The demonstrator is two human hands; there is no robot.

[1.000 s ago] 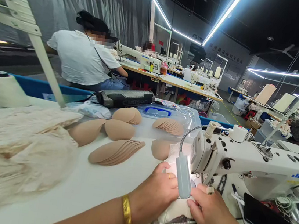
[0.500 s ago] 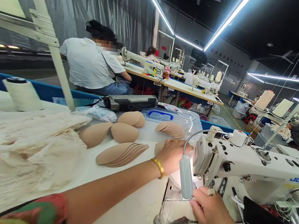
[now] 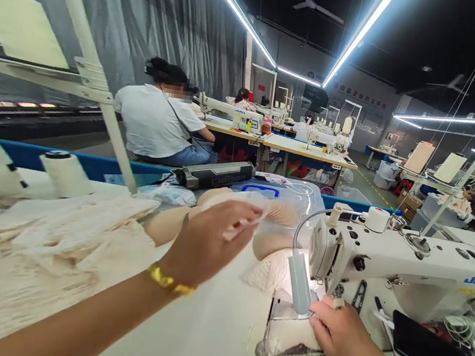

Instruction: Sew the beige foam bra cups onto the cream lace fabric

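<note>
Over the table [image 3: 199, 326], the left hand [image 3: 211, 236] pinches blurred pale cloth [image 3: 239, 198]; the half-curled right hand [image 3: 342, 328] has an unclear hold. A ruffled piece [image 3: 269, 268] near the lamp [image 3: 299, 284] looks sewn; tan pads [image 3: 164, 225] look unsewn.

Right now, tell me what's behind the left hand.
Beige pads show on both sides of the left hand, with a clear box beyond; whatever lies directly behind the hand is covered.
</note>
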